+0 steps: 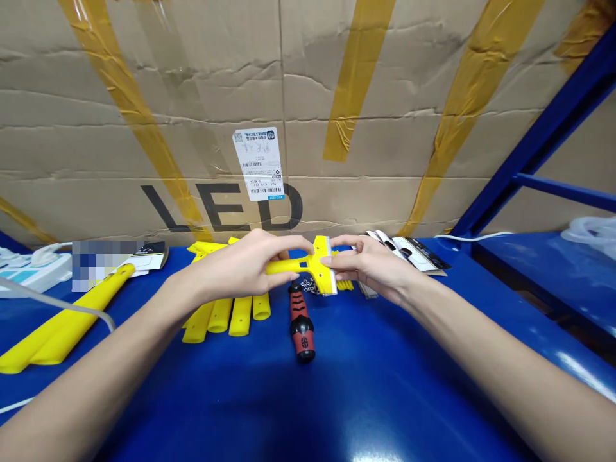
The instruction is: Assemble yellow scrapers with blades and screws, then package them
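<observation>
A yellow scraper [321, 265] with a metal blade along its right edge is held above the blue table, its handle pointing left. My left hand [257, 262] is closed around the handle near the head. The fingertips of my right hand [369, 264] pinch the blade side of the head. Just below lies a screwdriver [302, 324] with a red and black grip, its shaft end pointing away from me. Small metal nuts [308, 286] are scattered behind it, partly hidden by the scraper. Several yellow handles [240, 316] lie under and beside my left hand.
More yellow handles [72, 321] rest at the left, near a white power strip [36, 276] and cables. Printed packaging cards [418, 253] lie behind my right hand. A large taped cardboard box [308, 96] stands along the back, with a blue metal frame [534, 141] at the right.
</observation>
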Available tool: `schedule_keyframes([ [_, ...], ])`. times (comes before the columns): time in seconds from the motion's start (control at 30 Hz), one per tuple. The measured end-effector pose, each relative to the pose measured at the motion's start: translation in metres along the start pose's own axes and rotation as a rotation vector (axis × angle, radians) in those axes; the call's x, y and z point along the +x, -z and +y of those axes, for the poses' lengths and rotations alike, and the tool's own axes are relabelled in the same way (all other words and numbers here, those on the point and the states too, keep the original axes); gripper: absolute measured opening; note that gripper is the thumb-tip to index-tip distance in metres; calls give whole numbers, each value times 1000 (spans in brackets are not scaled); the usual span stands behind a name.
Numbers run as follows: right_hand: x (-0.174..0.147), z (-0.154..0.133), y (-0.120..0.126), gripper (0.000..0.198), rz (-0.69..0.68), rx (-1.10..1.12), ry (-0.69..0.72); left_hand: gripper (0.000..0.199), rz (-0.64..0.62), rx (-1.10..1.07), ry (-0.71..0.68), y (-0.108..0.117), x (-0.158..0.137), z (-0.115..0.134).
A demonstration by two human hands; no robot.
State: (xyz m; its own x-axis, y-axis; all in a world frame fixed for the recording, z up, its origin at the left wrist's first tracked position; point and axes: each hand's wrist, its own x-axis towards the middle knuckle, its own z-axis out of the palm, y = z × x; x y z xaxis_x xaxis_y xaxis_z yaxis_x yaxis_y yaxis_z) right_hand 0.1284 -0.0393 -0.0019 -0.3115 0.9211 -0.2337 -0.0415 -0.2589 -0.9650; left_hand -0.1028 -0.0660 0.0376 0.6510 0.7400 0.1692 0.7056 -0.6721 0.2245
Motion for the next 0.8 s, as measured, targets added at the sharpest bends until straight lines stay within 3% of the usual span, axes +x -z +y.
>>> schedule_keyframes([
  [0.13, 1, 3, -1, 32, -11, 7, -20, 42, -20, 41, -139, -3, 0, -5],
  [0.33, 1, -2, 4, 25, -73, -30, -38, 39, -46, 140, -113, 5, -1, -8],
  [0.47, 2, -6, 13, 11, -10, -539, 256, 37, -70, 200, -50, 14, -6, -18],
  [0.6, 5, 1, 17, 10, -84, -1045, 521, 35, -168, 149, -4, 18, -10, -25],
  [0.8, 9, 12, 10, 10, -97, -1371, 676, 36, -214, 113, 34, 22, -11, -21],
])
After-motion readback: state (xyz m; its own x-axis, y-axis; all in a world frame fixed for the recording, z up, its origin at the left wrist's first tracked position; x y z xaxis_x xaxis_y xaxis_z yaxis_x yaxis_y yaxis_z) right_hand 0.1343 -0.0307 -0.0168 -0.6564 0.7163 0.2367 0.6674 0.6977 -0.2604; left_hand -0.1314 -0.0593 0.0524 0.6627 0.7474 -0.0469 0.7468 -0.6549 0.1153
